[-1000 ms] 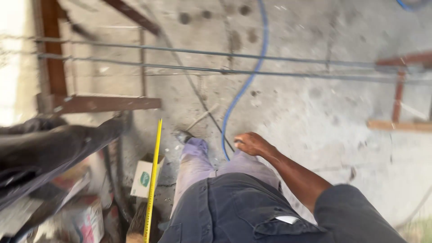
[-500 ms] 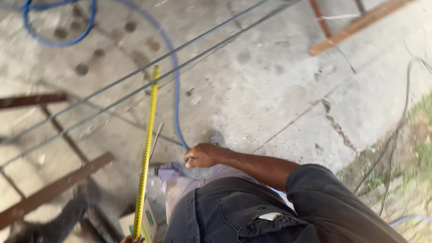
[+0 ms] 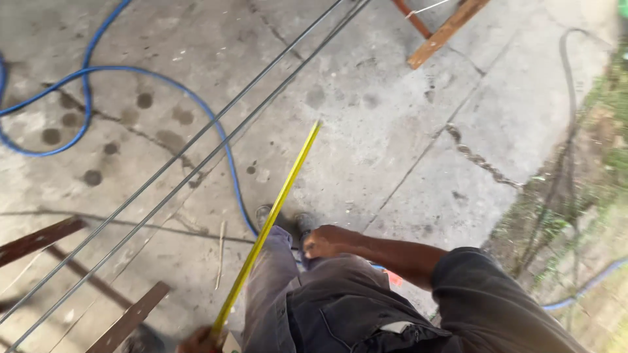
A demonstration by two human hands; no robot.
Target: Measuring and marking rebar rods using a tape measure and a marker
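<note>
Left hand [image 3: 196, 340]: at bottom edge, fingers closed on yellow tape [image 3: 271, 222], whose blade stretches stiffly up over the concrete floor [image 3: 366, 131]. Right hand [image 3: 324, 240]: curled loosely on the trouser leg [image 3: 340, 294], holding nothing. Blue hose [image 3: 163, 82] and two steel rods [image 3: 216, 134] lie alongside.

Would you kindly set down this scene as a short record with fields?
Setting: concrete floor, cracked and stained, seen from above.
Left hand: left hand at the bottom edge, partly cut off, at the near end of a yellow tape stretched out over the floor.
Right hand: right hand closed, resting on the knee; whether it holds anything is unclear.
Floor items: blue hose looping across; two steel rods running diagonally.
Edges: wooden pieces top right; grass on the right.
</note>
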